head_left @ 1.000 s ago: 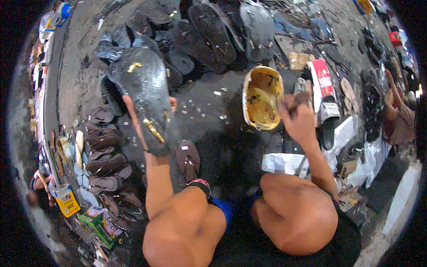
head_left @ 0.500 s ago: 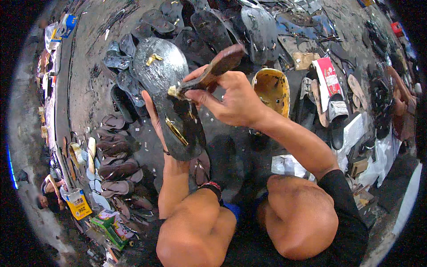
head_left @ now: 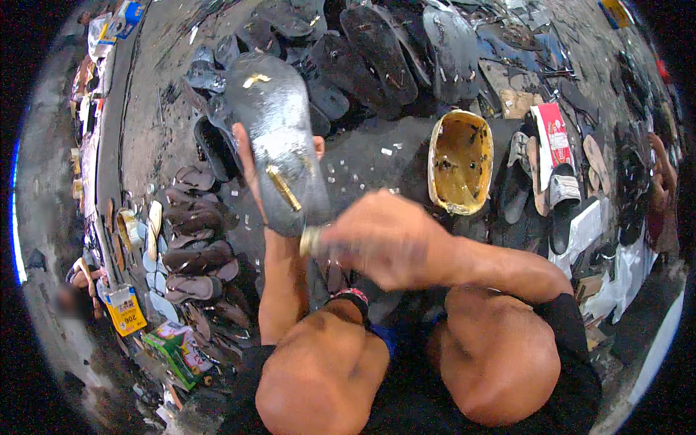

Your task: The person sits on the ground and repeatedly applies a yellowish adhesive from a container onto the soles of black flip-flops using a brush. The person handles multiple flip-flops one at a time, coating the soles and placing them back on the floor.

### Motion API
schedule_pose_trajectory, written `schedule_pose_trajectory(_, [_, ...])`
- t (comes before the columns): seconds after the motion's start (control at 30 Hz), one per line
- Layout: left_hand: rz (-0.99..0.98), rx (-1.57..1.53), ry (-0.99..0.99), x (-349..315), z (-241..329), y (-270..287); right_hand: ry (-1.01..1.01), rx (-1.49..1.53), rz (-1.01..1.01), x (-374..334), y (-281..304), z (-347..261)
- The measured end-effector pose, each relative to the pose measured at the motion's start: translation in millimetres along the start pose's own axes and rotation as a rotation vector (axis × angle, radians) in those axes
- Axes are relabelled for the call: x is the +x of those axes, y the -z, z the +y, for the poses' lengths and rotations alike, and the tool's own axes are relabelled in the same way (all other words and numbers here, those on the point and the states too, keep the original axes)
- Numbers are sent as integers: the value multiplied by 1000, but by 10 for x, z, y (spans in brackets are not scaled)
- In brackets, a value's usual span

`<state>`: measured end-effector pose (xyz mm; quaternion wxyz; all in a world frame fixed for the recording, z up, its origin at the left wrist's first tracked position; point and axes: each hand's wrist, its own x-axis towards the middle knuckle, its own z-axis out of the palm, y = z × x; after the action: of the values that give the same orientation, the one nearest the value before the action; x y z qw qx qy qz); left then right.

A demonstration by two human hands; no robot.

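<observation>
- Floor (head_left: pixel 163 61): grey, grimy, strewn with debris.
- Top centre: dark soles (head_left: pixel 366 61), crowded together, some overlapping.
- Mid-floor: yellow tub (head_left: pixel 471 134), pale-rimmed; small white scraps (head_left: pixel 386 152) scattered to its left.
- Left: brown sandals (head_left: pixel 194 259) in an overlapping column; green box (head_left: pixel 170 351) near its lower end.
- Right: black sandal (head_left: pixel 562 225), grey strap; crumpled whitish plastic (head_left: pixel 623 268) nearby.

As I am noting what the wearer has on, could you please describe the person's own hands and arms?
The left hand and the right hand, the latter blurred, show no gloves. The left forearm and right forearm are bare. A black sleeve ends near the right elbow; the left sleeve's edge cannot be made out.
</observation>
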<state>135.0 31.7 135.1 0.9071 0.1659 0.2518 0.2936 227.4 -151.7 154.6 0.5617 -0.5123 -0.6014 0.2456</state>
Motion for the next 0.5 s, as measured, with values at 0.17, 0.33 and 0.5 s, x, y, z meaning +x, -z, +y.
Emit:
schedule_pose_trajectory(0.17, [147,52,-11,-257,-545,-214,247,-385,-11,638,239,145])
schedule_pose_trajectory(0.33, [150,-2,119,-197,-305,-165,241,-402,-132,217,79,-20])
schedule_pose_trajectory(0.5, [137,9,92,-164,-334,7,130,-253,-204,360,189,-159])
